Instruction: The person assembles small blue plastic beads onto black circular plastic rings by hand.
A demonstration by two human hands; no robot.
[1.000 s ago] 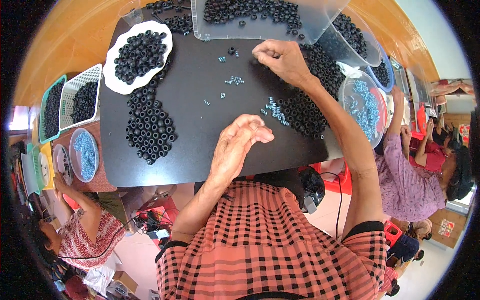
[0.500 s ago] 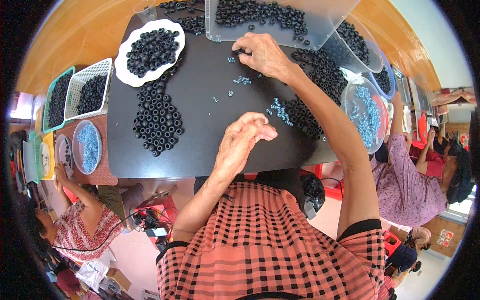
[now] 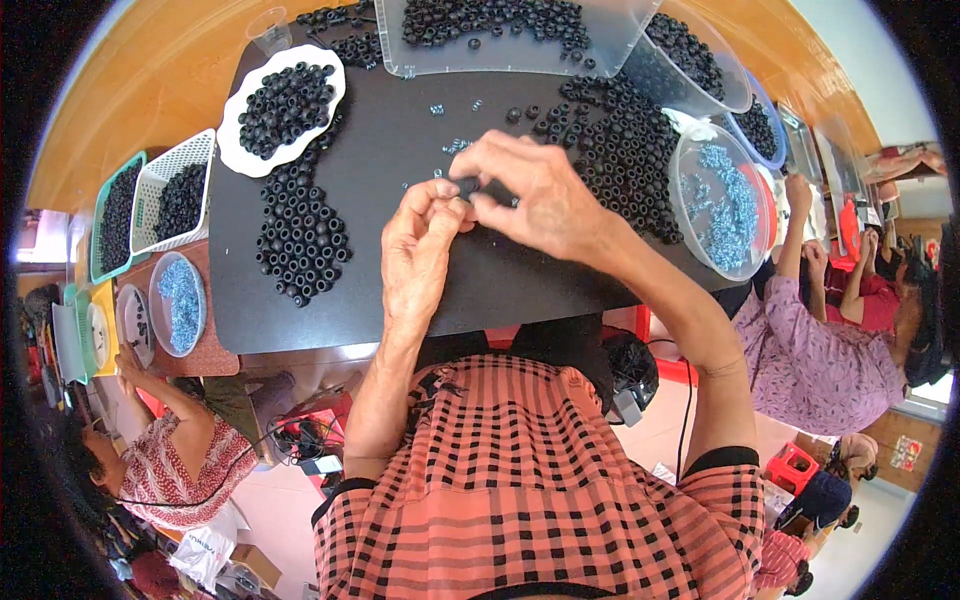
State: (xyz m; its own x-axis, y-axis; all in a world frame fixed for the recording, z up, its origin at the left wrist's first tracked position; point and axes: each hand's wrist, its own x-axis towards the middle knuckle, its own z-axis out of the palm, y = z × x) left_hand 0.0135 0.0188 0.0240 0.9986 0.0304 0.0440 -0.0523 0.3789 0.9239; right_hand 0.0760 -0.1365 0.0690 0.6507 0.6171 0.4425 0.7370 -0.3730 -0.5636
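Far left of the frame: two mesh baskets (image 3: 160,195) of black rings beside the desk (image 3: 400,280), and below them one bowl of blue pieces (image 3: 180,305). Upper left, one white plate (image 3: 283,100) heaped with rings, a loose patch of rings (image 3: 300,235) spread beneath it. Centre frame, the left hand (image 3: 420,250) pinches narrow, fingertips meeting the right hand (image 3: 535,195), which grips one black ring (image 3: 468,186) between them. Bare dark mat lies below both hands to the near desk edge. Top, one clear tray (image 3: 500,35). Right, a big ring heap (image 3: 620,150), then one clear bowl of blue parts (image 3: 725,205) at the desk's right edge.
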